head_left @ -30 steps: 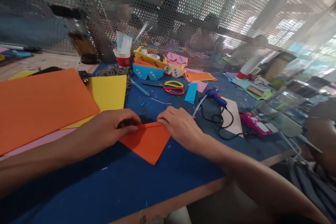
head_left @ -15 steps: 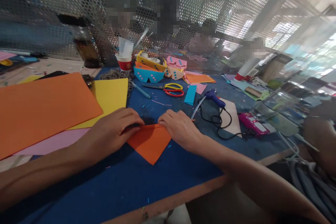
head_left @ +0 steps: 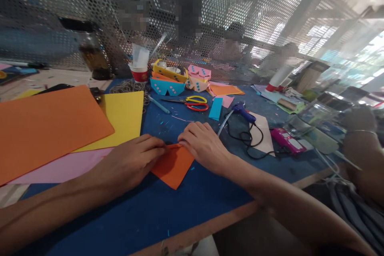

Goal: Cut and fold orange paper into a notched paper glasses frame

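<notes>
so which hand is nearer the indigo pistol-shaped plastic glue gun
Right. The right hand is to the near left of the glue gun; the left hand is farther left, beyond the right hand.

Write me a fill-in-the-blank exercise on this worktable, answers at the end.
1. The left hand and right hand both touch a small sheet coloured ____.
2. The scissors have one yellow handle and one ____ handle.
3. The big orange sheet lies over a pink sheet and a ____ one.

Missing words: orange; red; yellow.
</notes>
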Demonstrator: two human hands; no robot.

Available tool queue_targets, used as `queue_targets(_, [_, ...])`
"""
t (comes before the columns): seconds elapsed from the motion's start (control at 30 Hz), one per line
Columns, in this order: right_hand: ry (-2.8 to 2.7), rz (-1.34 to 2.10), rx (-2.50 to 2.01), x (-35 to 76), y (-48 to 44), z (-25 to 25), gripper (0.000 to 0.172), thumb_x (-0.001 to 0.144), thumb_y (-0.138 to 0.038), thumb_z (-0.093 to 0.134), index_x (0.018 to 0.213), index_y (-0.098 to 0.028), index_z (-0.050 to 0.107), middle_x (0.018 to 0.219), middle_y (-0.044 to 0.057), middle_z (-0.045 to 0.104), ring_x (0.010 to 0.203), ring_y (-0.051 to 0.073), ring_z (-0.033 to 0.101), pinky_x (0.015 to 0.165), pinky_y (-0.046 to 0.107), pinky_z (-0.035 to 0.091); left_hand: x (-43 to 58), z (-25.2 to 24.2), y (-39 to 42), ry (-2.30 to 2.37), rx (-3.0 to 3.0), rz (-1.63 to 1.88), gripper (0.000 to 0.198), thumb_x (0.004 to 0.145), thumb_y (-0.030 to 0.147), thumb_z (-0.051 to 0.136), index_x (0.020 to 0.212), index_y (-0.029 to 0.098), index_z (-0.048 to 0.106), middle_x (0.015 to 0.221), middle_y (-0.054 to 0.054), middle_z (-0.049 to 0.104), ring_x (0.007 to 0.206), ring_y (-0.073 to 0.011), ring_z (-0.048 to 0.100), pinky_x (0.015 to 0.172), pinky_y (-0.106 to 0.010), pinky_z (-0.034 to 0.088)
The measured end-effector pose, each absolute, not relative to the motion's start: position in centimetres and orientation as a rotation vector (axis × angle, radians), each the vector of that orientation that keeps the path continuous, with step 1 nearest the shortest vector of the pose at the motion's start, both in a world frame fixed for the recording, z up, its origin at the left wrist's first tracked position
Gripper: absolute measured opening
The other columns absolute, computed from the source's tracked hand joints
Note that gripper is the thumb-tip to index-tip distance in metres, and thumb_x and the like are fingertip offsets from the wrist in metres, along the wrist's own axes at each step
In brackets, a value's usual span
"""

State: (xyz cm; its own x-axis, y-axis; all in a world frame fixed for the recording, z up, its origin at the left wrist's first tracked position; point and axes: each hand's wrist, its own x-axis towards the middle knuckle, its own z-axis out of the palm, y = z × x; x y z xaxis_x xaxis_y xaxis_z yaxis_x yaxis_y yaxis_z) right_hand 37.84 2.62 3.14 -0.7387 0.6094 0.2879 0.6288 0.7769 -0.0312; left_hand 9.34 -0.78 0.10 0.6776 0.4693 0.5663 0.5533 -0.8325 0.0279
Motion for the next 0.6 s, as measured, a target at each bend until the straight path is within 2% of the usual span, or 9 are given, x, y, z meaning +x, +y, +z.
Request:
queue_targets(0.33, [-2.746,-0.045,-0.928,37.61,2.92,2.87,0.024,0.128,-0.031,0.061,0.127,-0.019,0.082,0.121,0.010,0.081,0.112,0.026,0.067,0.094,0.042,0.042,9.13,-0.27,-0.81,-0.851,-2.775,-0.846,0.043,0.125,0.023,0.049,0.119,0.021,0.091,0.121,-0.013,0.091,0.106,-0.0259,0.081,0.088,-0.036,0.069])
queue_targets(0.5, [-2.733,-0.034,-0.924,37.70,2.95,2.82,0.022,0.127,-0.031,0.063,0.126,-0.021,0.083,0.120,0.009,0.080,0.111,0.025,0.067,0.094,0.040,0.043,8.89,-0.59,-0.62,-0.890,-2.847,-0.855,0.040,0.123,0.022,0.052,0.125,0.023,0.092,0.120,-0.012,0.091,0.108,-0.0263,0.081,0.091,-0.037,0.070])
queue_targets(0.6, [-2.726,-0.025,-0.947,37.61,2.92,2.80,0.020,0.127,-0.031,0.065,0.126,-0.021,0.083,0.121,0.009,0.080,0.112,0.025,0.067,0.094,0.040,0.044,8.97,-0.54,-0.50,-0.872,-2.827,-0.846,0.041,0.123,0.022,0.051,0.121,0.022,0.092,0.116,-0.012,0.091,0.104,-0.0261,0.080,0.089,-0.036,0.070])
